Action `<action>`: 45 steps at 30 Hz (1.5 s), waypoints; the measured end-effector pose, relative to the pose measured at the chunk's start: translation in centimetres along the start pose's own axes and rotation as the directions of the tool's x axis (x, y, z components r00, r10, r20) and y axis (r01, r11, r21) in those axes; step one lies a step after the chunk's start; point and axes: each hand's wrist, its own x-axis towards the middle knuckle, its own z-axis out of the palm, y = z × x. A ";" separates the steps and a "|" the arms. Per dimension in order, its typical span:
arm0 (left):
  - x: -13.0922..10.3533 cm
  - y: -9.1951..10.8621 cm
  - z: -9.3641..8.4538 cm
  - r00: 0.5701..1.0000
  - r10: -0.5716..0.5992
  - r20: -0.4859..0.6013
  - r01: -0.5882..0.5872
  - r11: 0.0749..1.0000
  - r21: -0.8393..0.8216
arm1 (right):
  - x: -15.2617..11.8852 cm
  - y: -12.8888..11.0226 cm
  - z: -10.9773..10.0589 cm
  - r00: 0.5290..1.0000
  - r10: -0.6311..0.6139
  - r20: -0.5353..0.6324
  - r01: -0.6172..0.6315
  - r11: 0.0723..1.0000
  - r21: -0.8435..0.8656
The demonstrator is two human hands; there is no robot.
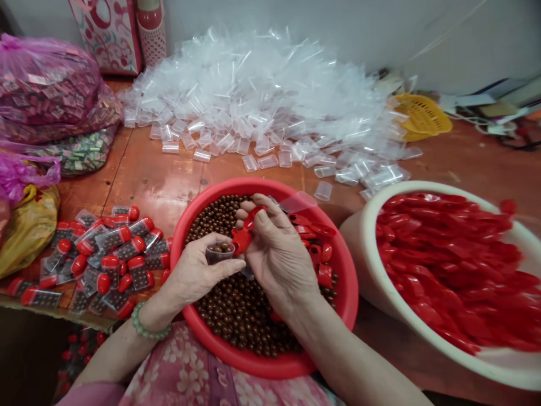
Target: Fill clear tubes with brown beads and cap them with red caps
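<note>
My left hand [198,270] is closed around a clear plastic container [220,254] with brown balls showing at its open mouth. Beside it, my right hand [281,251] pinches a red plastic cap [242,239] between thumb and fingers, close to the container's rim. Both hands are over a red basin [351,293] holding many small brown balls [245,316]. On the basin's right side lie several loose red caps [324,275], and a clear empty container [298,202] is near my right fingertips.
Capped containers [112,239] are heaped at left, beside purple bags [46,84]. Clear empty containers [262,96] form a large pile at the back. A white tub [367,248] of red caps stands at right, and a yellow basket [422,115] lies behind it.
</note>
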 end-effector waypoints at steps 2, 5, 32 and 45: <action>0.0 0.0 0.0 0.999 -0.004 -0.036 0.003 1.000 -0.007 | -0.3 0.5 0.3 1.000 0.010 -0.006 -0.011 1.000 -0.003; -0.1 0.0 -0.1 0.997 -0.006 -0.077 0.003 0.999 -0.035 | -0.6 0.9 -0.2 1.000 -0.012 -0.017 0.010 0.998 -0.069; 0.4 -0.4 -0.5 0.999 -0.025 0.047 0.028 0.998 -0.064 | -1.8 -1.2 -4.0 0.944 -0.096 0.314 0.254 0.820 -0.512; 0.2 -0.3 -1.1 0.958 -0.008 0.286 0.068 0.978 -0.199 | -0.4 -2.4 -2.5 0.771 -0.284 0.570 0.601 0.623 -0.502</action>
